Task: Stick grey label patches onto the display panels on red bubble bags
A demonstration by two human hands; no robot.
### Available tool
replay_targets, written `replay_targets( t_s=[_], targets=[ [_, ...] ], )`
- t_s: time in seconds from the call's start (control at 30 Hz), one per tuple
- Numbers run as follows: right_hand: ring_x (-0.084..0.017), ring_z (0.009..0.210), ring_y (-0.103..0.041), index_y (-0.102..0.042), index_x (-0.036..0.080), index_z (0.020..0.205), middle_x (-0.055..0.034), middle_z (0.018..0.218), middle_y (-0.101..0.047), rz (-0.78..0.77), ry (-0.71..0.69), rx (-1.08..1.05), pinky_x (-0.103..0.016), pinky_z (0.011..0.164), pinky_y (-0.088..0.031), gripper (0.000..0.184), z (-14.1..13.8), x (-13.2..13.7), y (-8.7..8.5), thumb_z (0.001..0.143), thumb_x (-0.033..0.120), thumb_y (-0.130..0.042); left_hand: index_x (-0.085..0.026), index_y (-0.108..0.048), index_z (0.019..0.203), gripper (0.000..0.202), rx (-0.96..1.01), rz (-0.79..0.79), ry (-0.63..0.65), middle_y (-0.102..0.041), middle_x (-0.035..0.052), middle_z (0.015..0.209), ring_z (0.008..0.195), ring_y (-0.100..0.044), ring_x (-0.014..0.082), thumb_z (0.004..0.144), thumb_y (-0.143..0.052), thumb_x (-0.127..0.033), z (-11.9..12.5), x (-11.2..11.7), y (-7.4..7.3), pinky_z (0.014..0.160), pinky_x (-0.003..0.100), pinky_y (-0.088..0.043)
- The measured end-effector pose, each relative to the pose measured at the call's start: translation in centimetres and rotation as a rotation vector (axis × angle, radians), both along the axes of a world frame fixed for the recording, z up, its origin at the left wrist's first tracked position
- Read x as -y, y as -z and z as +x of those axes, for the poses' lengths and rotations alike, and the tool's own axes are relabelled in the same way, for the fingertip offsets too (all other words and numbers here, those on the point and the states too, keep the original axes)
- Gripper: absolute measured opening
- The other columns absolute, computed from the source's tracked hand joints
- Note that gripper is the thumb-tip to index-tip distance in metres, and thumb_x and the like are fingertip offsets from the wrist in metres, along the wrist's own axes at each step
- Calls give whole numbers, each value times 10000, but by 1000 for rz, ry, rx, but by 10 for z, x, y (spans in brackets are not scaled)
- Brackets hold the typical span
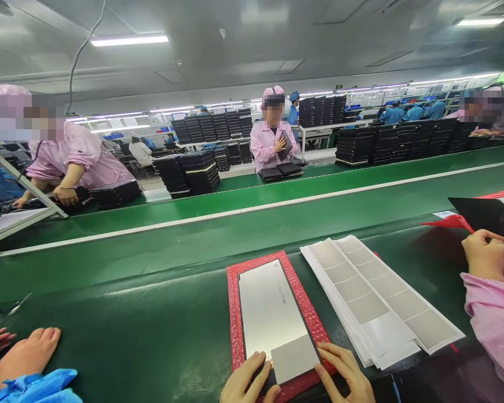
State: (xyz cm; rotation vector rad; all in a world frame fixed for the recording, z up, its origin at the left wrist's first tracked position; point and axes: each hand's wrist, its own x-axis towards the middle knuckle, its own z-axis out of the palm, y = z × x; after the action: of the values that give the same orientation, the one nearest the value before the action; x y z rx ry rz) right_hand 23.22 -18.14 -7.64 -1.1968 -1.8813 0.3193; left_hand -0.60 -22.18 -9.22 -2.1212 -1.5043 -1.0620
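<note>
A silver panel (264, 302) with a dark border lies on a red bubble-textured mat (234, 313). Covering the lower end of the panel is a plain grey rectangular sticker (294, 361). At its left edge my left hand (248, 380) has bent fingers, with the thumb near the lower corner. My right hand (345, 374) is at the opposite side, thumb by the sticker's lower right corner and fingers along the panel's edge. Both hands appear to pinch the sticker, though their undersides are hidden. Right of the mat lie sheets of grey stickers (367, 291), partly overlapping.
A green conveyor (185, 224) runs across in front. Beyond it, a person in pink (273, 140) holds a dark device among stacks of black devices (397, 143). A co-worker's hand (25, 355) rests at left; another's hand (485, 254) holds a black sheet (481, 215) at right.
</note>
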Motion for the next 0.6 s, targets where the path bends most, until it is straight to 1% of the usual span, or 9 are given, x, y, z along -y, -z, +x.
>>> replay_targets(
  t_s=[0.1, 0.2, 0.3, 0.4, 0.5, 0.6],
  targets=[
    [-169, 890, -604, -657, 224, 943, -53, 962, -637, 13, -7, 63, -240, 745, -542, 201, 3, 0, 8, 804, 324, -552, -254, -659, 944, 197, 27, -8, 7, -707, 29, 902, 858, -659, 163, 784, -570, -327, 3, 0, -2, 740, 242, -551],
    [-168, 911, -591, -647, 224, 966, -49, 978, -630, 16, 2, 110, -248, 764, -538, 214, 4, 1, 12, 805, 329, -553, -242, -653, 941, 203, 41, -39, 8, -700, 38, 902, 860, -654, 171, 795, -549, -338, 6, -1, -6, 740, 259, -547],
    [-172, 913, -587, -638, 225, 993, -49, 982, -626, 38, 37, 133, -259, 760, -538, 240, 2, 1, 11, 806, 346, -549, -223, -649, 925, 212, 34, -38, 32, -696, 48, 874, 829, -655, 169, 815, -517, -346, 7, -2, -16, 710, 258, -549],
    [-183, 908, -588, -630, 226, 1014, -54, 983, -625, 60, 43, 160, -276, 744, -538, 265, 1, 2, 10, 804, 363, -546, -212, -645, 914, 193, 8, -48, 64, -690, 52, 852, 806, -654, 165, 818, -517, -319, 8, -3, -27, 683, 251, -549],
    [-191, 908, -587, -632, 231, 1008, -55, 990, -622, 68, 26, 199, -293, 739, -533, 259, 1, 4, 10, 801, 363, -549, -214, -640, 901, 169, 33, -134, 80, -676, 56, 858, 809, -644, 166, 822, -513, -293, 10, -4, -33, 694, 263, -542],
    [-193, 890, -590, -638, 234, 997, -56, 978, -623, 90, 29, 227, -297, 719, -530, 252, 2, 4, 12, 802, 365, -548, -215, -630, 905, 173, 65, -220, 102, -659, 61, 862, 798, -629, 170, 832, -493, -292, 10, -4, -35, 688, 283, -534]
  ],
)
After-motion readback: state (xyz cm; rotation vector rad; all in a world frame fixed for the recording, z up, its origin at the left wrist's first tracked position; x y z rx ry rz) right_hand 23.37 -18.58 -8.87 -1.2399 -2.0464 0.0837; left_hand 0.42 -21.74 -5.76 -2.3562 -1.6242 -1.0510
